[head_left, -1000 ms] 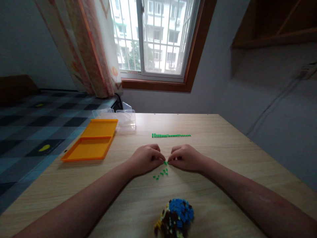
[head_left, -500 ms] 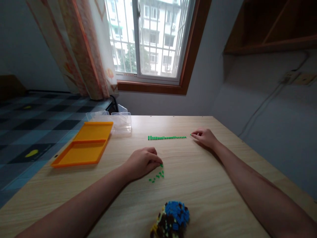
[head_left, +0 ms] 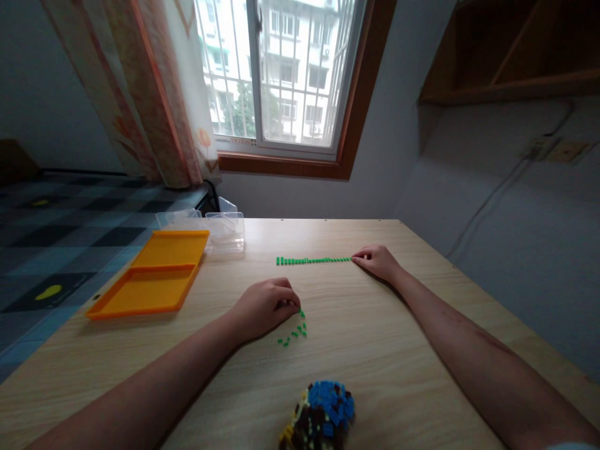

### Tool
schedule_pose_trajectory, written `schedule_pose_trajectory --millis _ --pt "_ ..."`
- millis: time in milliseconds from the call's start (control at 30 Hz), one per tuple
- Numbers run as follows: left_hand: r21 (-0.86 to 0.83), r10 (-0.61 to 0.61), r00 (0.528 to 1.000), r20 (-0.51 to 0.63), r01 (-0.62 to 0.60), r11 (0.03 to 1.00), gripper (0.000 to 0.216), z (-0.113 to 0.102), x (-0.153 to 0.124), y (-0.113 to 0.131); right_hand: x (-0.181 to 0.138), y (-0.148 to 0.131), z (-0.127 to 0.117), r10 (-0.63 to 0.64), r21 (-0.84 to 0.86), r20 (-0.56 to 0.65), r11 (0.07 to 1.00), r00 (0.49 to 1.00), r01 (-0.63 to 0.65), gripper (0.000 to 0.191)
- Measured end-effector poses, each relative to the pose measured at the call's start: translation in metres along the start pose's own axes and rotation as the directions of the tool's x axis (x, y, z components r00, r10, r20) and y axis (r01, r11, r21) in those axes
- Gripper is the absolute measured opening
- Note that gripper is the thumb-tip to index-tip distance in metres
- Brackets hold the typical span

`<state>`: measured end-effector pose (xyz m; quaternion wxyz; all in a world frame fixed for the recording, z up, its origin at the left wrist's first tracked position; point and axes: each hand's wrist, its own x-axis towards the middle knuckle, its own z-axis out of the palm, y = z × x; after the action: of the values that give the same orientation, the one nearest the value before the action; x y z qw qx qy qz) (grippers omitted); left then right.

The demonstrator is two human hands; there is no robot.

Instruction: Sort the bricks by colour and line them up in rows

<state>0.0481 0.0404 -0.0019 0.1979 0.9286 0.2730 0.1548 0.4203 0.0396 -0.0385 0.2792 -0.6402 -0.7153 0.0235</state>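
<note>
A long row of tiny green building bricks [head_left: 314, 260] runs across the middle of the table. At its right end my right hand [head_left: 377, 261] pinches a small green brick, mostly hidden by the fingertips, against or right beside the last one. Closer to me, my left hand [head_left: 269, 304] rests on the table, thumb and forefinger pressed together at a green brick [head_left: 302, 313] on the edge of a loose scatter. Several more loose green bricks [head_left: 294, 334] lie just below those fingers.
A pile of blue, brown, cream and yellow bricks [head_left: 323, 412] sits at the near edge. On the left are an open orange case [head_left: 145, 287] and clear plastic boxes [head_left: 225, 234]. A wall adjoins the table's right side; a checked bed [head_left: 112, 212] lies beyond its left.
My right hand has moved left and brought its small green brick to the row's right end. My left hand has stayed by the loose bricks. The whole view has shifted slightly.
</note>
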Motion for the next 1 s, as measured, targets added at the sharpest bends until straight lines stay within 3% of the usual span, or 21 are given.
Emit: schedule_pose_trajectory --millis 400,833,1000 --pt "0.000 -0.009 1.000 0.001 0.009 1.000 0.013 0.0012 -0.0001 -0.0025 -0.0016 -0.0025 -0.0009 0.050 0.009 0.005 0.999 0.999 -0.050 0.024" --pt "-0.027 -0.011 1.000 -0.009 0.011 1.000 0.013 0.0006 -0.0005 -0.0009 -0.0029 -0.0084 -0.0019 0.007 0.009 -0.008 1.000 1.000 -0.007 0.026" --pt "-0.014 -0.014 1.000 -0.006 0.014 1.000 0.013 0.0001 0.0000 -0.0003 -0.0042 -0.0047 -0.0017 0.039 0.078 -0.102 0.996 0.994 -0.031 0.029"
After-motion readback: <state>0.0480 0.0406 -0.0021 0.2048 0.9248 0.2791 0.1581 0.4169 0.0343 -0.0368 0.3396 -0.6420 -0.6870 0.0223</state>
